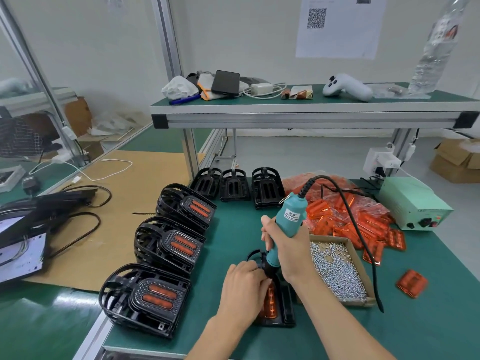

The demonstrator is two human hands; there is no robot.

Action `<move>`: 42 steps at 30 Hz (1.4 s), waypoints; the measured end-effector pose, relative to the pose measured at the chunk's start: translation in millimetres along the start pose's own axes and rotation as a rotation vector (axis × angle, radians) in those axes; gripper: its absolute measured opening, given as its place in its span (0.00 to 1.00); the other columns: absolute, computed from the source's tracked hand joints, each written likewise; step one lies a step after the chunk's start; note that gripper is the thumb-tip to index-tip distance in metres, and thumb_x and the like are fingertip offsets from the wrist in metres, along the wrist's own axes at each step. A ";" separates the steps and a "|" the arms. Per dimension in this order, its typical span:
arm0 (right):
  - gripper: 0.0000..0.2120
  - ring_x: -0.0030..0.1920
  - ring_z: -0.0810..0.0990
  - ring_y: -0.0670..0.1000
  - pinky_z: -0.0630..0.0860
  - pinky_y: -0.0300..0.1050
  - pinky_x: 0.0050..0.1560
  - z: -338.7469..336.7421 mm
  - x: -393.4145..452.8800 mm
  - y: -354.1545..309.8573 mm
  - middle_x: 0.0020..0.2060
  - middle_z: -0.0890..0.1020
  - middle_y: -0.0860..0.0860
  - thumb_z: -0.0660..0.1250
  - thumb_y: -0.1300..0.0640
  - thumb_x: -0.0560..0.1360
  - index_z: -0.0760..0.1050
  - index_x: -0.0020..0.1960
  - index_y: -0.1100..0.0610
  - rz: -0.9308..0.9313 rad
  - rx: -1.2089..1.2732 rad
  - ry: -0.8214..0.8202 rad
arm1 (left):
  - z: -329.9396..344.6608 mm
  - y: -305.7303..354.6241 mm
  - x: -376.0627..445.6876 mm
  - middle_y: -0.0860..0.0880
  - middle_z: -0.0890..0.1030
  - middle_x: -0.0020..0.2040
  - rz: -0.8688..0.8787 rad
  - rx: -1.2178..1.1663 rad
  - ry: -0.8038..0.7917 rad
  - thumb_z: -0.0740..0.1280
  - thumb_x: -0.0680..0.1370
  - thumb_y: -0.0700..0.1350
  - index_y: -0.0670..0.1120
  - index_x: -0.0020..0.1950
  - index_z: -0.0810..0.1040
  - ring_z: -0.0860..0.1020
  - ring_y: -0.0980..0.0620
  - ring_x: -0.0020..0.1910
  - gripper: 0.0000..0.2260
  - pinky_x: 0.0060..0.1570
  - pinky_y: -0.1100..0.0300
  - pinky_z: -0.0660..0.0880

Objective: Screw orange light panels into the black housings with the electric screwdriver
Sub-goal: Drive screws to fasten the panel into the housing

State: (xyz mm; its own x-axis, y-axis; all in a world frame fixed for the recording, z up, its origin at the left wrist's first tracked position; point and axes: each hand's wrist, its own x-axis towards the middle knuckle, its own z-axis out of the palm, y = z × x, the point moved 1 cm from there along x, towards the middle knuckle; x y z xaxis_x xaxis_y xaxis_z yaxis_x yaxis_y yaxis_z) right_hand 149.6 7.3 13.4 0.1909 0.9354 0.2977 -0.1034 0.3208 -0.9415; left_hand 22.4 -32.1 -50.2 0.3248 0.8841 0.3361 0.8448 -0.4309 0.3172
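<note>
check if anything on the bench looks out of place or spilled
One orange light panel lies alone on the green mat, to the right of the cardboard tray of screws and apart from the main pile of panels in its plastic bag. The pile itself has spread loosely out of the bag. Nothing looks damaged.

Assembly workshop: aluminium-frame bench [306, 118], green mat [233, 229], screw box [337, 271], 3 stacks finished housings [166, 245].

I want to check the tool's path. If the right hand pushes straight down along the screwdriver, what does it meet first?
Probably the orange light panel in the black plastic housing beneath the right hand; the teal electric screwdriver tip is hidden.
</note>
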 end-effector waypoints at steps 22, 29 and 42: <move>0.17 0.31 0.78 0.56 0.79 0.53 0.41 -1.9 0.3 0.3 0.25 0.76 0.55 0.75 0.46 0.75 0.76 0.32 0.52 -0.009 -0.044 -0.007 | 0.9 -3.6 -1.1 0.58 0.72 0.37 0.006 -0.040 0.070 0.68 0.78 0.52 0.52 0.38 0.80 0.71 0.54 0.39 0.10 0.39 0.56 0.69; 0.19 0.34 0.80 0.57 0.80 0.61 0.44 -1.8 -2.1 0.0 0.25 0.76 0.56 0.75 0.45 0.75 0.75 0.32 0.54 0.008 -0.049 -0.053 | 3.0 -4.3 -1.8 0.58 0.71 0.36 0.028 -0.039 0.094 0.70 0.77 0.54 0.53 0.38 0.83 0.68 0.55 0.38 0.10 0.37 0.59 0.66; 0.19 0.34 0.79 0.55 0.80 0.51 0.44 -3.0 -1.9 0.3 0.25 0.76 0.56 0.75 0.46 0.74 0.74 0.31 0.54 0.020 0.002 -0.072 | 1.2 -6.5 -5.4 0.58 0.69 0.37 0.027 -0.066 0.074 0.69 0.78 0.56 0.54 0.42 0.84 0.69 0.53 0.39 0.09 0.39 0.55 0.71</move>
State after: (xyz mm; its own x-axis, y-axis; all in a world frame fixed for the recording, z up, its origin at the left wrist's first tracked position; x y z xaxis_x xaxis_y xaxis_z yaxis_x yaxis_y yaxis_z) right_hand 152.1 5.2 12.1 0.1181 0.9500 0.2892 -0.1081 0.3018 -0.9472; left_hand 15.6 -33.9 -55.1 0.3125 0.8572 0.4094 0.8056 -0.4675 0.3638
